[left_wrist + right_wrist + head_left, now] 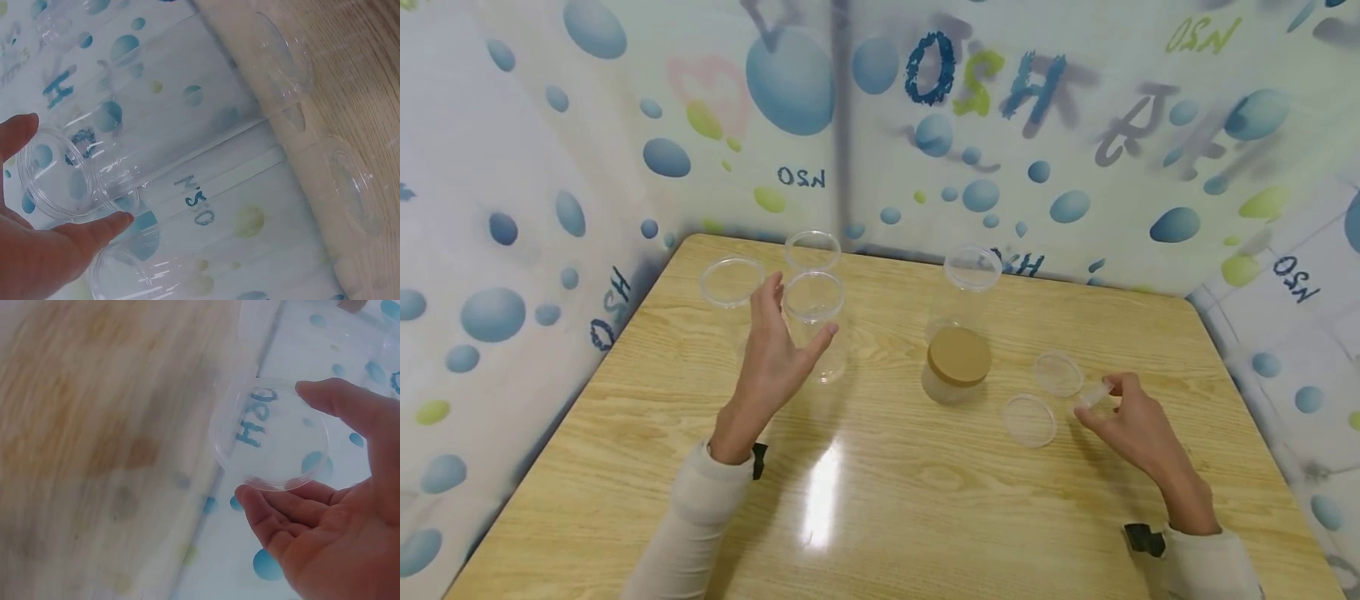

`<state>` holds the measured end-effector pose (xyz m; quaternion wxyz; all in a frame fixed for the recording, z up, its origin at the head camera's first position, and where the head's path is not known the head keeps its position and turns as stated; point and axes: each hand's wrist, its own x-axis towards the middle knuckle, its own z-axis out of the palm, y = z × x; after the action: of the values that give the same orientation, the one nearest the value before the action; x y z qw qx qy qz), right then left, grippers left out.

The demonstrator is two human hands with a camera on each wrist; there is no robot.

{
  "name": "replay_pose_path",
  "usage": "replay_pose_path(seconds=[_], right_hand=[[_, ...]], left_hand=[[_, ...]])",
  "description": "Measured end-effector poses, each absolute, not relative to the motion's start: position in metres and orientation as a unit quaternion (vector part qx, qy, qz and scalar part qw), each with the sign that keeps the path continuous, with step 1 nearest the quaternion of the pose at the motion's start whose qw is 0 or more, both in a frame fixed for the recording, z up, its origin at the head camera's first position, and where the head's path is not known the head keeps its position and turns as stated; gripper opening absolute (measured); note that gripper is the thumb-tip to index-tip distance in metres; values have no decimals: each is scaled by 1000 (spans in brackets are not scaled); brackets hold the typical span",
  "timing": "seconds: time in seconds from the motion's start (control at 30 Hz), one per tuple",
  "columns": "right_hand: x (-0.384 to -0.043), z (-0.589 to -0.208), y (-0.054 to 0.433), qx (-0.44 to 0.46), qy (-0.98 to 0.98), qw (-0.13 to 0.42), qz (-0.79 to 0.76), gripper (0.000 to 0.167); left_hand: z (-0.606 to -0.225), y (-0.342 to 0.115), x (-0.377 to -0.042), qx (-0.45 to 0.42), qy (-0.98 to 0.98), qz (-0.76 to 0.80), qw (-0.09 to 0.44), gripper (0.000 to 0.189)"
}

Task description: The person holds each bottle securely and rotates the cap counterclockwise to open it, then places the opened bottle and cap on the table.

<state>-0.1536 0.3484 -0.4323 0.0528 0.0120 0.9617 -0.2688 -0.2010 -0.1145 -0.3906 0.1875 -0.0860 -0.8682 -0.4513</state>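
Observation:
My left hand (pixel 772 354) is beside the rim of a clear plastic jar (pixel 815 318), thumb and fingers spread at either side. In the left wrist view the jar's round rim (pixel 87 187) shows between the thumb and a fingertip; whether they touch it I cannot tell. Two more clear jars stand around it, one at the left (pixel 732 302) and one behind (pixel 812 233). Over on the right, my right hand (pixel 1138 425) pinches a clear round lid (pixel 281 434) by its edge between thumb and fingers, raised above the table.
Two clear lids lie flat, one farther back (pixel 1058 373) and one nearer (pixel 1030 420). A short jar with a tan cap (pixel 959 357) stands mid-table, a tall clear jar (pixel 973 287) behind it. Patterned curtains (pixel 895 167) border the wooden table (pixel 925 517).

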Motion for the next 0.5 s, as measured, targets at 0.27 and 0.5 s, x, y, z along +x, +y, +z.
replay_pose_path(seconds=[0.27,0.5], right_hand=[[-152,-430,354,29,960,79,-266,87],[-151,-423,356,32,967,108,-229,89]], left_hand=[[-393,-110,-201,-116,-861,-413,275,86],[-399,-99,-202,-157,-859,-319,367,82]])
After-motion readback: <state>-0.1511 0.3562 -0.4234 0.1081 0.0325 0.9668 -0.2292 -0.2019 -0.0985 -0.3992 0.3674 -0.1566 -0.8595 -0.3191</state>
